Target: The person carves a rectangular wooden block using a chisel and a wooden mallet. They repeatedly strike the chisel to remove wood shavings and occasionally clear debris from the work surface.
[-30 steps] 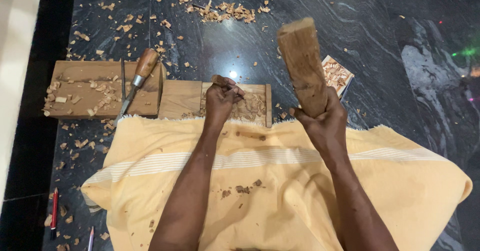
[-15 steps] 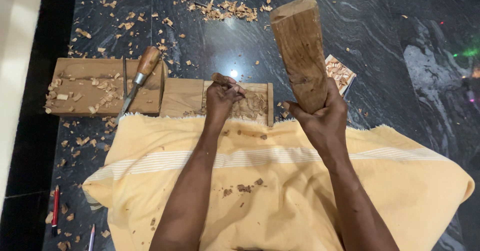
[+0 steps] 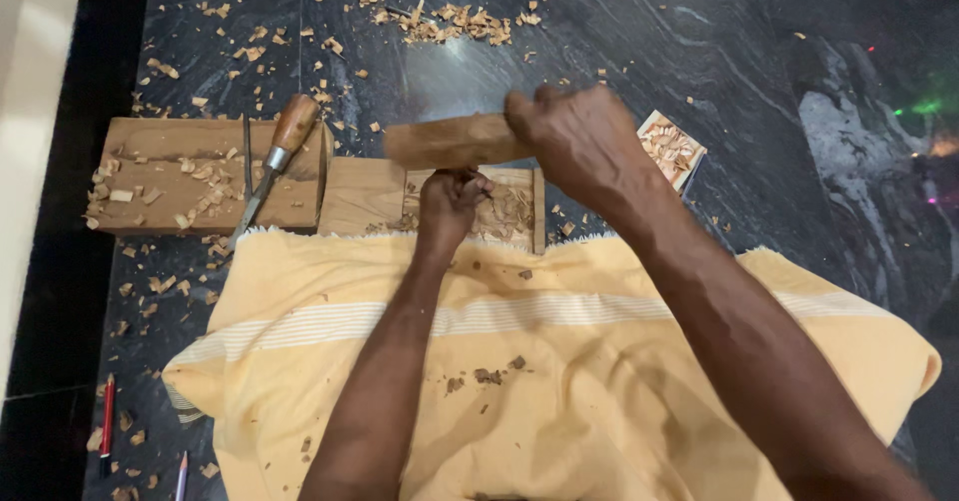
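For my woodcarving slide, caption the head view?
Right hand swings a wooden mallet block over the left hand on the carved wooden board.

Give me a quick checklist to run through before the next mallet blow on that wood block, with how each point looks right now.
1. Right hand has a full grip on the wooden mallet: ok.
2. Left hand is closed around the tool set on the carved block: ok, though the tool itself is mostly hidden.
3. Mallet is lined up over the left hand: ok, it lies flat just above it.
4. Left fingers out of the mallet's way: cannot tell.
5. Spare chisel is out of the way: ok, resting on the other block.
6. Carving surface free of chips: not ok, shavings fill the recess.
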